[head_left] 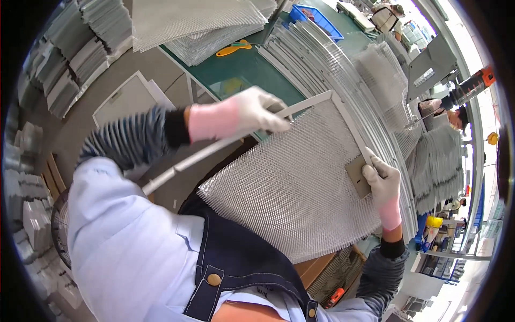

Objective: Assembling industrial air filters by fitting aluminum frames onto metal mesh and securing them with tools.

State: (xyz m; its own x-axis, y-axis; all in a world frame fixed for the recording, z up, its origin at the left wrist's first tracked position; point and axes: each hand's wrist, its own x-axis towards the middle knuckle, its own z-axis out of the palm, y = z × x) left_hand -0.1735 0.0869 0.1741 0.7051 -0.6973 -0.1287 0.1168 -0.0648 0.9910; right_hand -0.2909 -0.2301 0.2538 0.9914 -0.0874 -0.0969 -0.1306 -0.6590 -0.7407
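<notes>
In front of me a silvery metal mesh sheet [289, 182] lies tilted over my lap. A thin white frame strip [188, 163] runs along its far left edge, meets a corner at the top and turns down the right side. At its lower left end the strip stands apart from the mesh. My left hand [244, 114], in a white and pink glove, is closed round this strip near the corner. My right hand [383, 185], gloved alike, is closed at the right edge, its thumb on a small grey-brown square plate [358, 176] lying against the mesh and frame; its other fingers are partly hidden.
Beyond the panel, a green table [214, 80] carries stacked mesh sheets [198, 27], a yellow-handled tool [234, 48], many metal strips [306, 53] and a blue bin [319, 21]. An orange-black power driver [469, 88] hangs at right. Stacks stand at left; other people are farther off.
</notes>
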